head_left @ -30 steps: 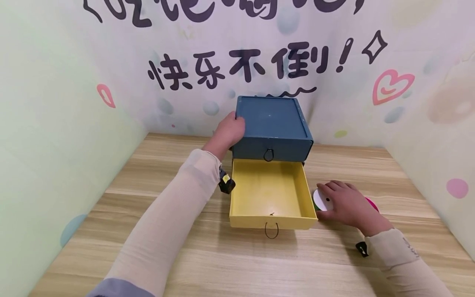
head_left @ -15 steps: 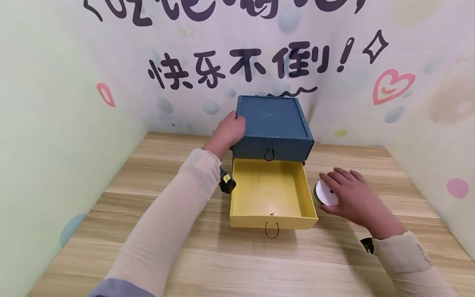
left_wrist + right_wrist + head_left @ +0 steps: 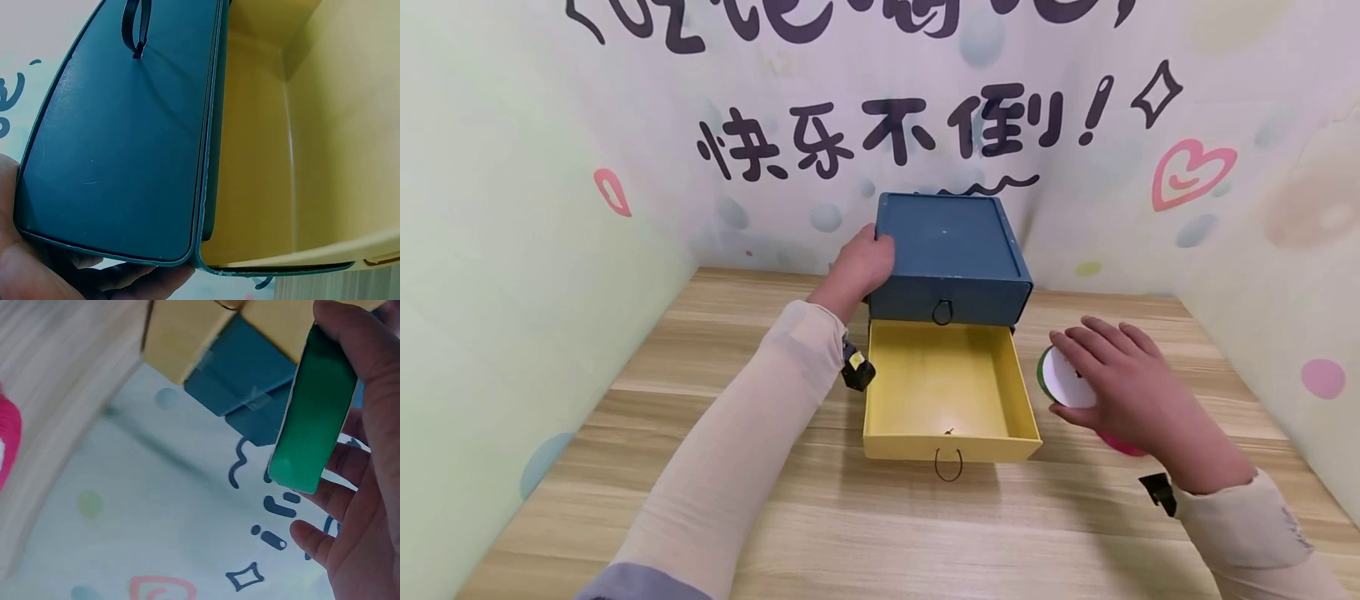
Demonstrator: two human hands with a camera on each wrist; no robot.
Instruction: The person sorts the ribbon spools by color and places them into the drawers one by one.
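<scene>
"That pale wood-grain table [image 3: 820,533] carries a boxy dark-blue cabinet [image 3: 951,237], a rectangular yellow drawer [image 3: 940,383] jutting out below its blue front."

"And the hands?"

"The left hand [image 3: 863,265] is gripping the cabinet's left side. The right hand [image 3: 1120,375] has a round, white-faced disc with a green rim [image 3: 1067,382] between thumb and fingers, near the drawer's right side but not touching it."

"Under that wrist?"

"Something bright pink [image 3: 1122,444], partly hidden from here."

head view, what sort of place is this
Probably a small indoor tabletop booth, perhaps set up for staged work: a wood-grain table stands against a Chinese-lettered backdrop, with pale side walls enclosing it.
</scene>
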